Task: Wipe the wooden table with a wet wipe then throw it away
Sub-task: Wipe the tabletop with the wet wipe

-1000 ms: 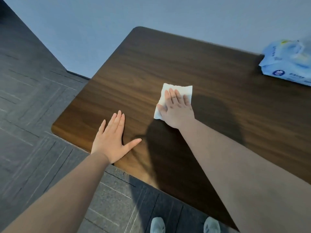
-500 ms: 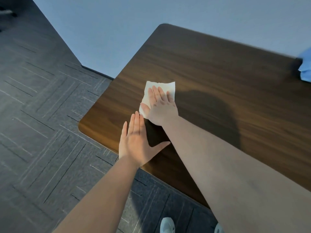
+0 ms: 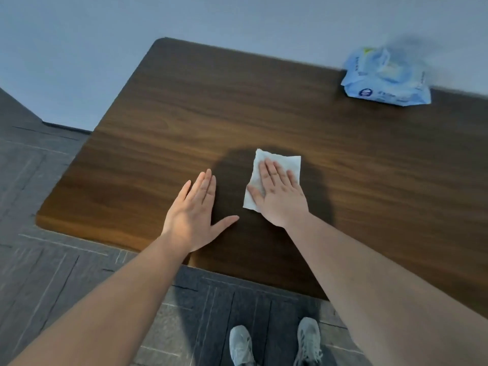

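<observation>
A dark wooden table (image 3: 184, 114) fills the middle of the view. A white wet wipe (image 3: 280, 162) lies flat on it, a little in from the near edge. My right hand (image 3: 280, 196) presses down on the wipe with flat fingers, covering its lower right part. My left hand (image 3: 195, 210) rests flat on the bare wood just left of the wipe, fingers together, thumb spread, holding nothing.
A light blue pack of wet wipes (image 3: 385, 77) sits at the table's far right edge, against the grey wall. Dark grey floor tiles surround the table on the left and near sides. My shoes (image 3: 274, 342) stand just short of the near edge.
The right hand has slid the wipe to the right, away from the table's left corner. The view has swung right, and the pack of wipes is back in sight.
</observation>
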The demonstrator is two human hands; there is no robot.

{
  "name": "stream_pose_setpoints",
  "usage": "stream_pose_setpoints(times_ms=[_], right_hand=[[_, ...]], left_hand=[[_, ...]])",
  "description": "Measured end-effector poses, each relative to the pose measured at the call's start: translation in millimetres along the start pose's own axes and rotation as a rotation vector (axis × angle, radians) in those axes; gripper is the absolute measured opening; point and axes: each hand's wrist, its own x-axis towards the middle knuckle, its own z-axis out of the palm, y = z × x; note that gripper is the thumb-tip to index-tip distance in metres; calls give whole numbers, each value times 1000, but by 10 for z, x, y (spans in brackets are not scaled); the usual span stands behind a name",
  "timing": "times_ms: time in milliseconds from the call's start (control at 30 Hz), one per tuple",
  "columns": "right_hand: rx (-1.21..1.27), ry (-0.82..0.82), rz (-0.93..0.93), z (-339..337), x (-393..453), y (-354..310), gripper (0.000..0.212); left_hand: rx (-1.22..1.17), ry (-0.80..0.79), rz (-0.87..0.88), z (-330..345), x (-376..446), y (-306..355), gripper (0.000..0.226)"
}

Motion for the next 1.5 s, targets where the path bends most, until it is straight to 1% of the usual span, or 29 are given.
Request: stream_pose_setpoints(times_ms=[133,233,333,500,633,733,833,967,1067,1167,1300,1433,1500], right_hand=[[11,28,174,-57,-483,920,67],[21,43,301,-83,-818,1594,66],[21,39,437,-78,-1149,2228,65],[89,103,654,-62,-1739,3268,67],[129,111,782,-52,-2157,3889,68],[140,130,857,-62,-2394,4269,69],[148,141,901,-80,-2535,4566,70],[142,132,899,-81,-2564,4726,70],[155,125,902,-81,-2553,4721,69],[151,103,901,-104,-2489,4620,68],[124,100,774,-115,-2218,4172,67],[77,106,587,-89,-1803,3539,68],[69,96,468,-103,-1525,3095,68]], left_hand=[[-6,-61,106,-41,193,693,96],[-2,-99,222,-50,333,1142,95],[27,-101,328,-49,501,1668,95],[24,-100,449,-9,701,2683,91],[45,-83,580,46,796,3416,89],[58,-91,617,28,912,3861,90],[100,-110,606,18,998,4132,93],[78,-99,588,5,1012,4173,95],[60,-105,587,-19,984,4174,94],[36,-143,596,-54,922,4074,93],[30,-127,531,-60,762,3536,94],[-60,-115,405,-45,542,2773,93],[-75,-110,321,-60,398,2319,92]])
